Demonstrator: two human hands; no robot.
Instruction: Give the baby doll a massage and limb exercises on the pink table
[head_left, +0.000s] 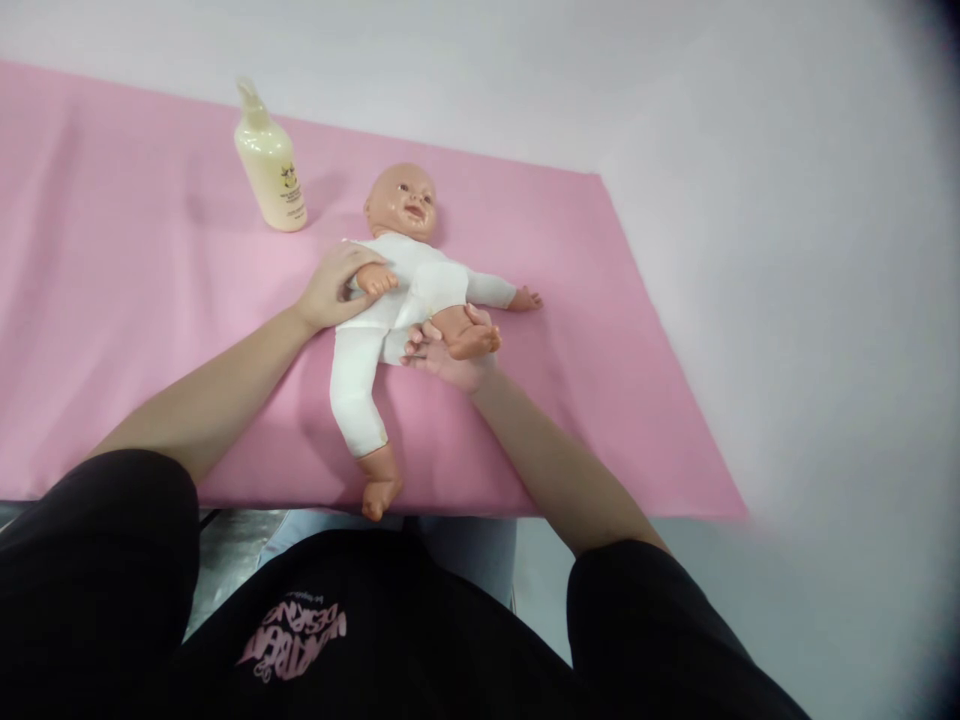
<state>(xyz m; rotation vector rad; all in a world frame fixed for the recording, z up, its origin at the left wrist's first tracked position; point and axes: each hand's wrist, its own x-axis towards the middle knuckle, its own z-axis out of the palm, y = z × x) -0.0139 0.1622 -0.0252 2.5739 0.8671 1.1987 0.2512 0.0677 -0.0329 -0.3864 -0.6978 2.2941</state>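
Note:
A baby doll [416, 255] with a bare head and a white cloth body lies face up on the pink table cover. My left hand [337, 285] is closed round the doll's arm at its side, the doll's small hand [377, 279] showing beside my thumb. One leg of the doll is lifted and bent over its belly. Under its bare foot [474, 340], my right hand [454, 360] is curled palm up round the lower leg, with several fingertips showing. The other leg [356, 390] stretches toward the near table edge.
A pale yellow pump bottle [274, 170] stands upright on the pink cover [150, 230], left of the doll's head. The cover's near edge runs just in front of my body, and its right edge slants away beyond the doll. A white wall or surface [712, 150] lies behind.

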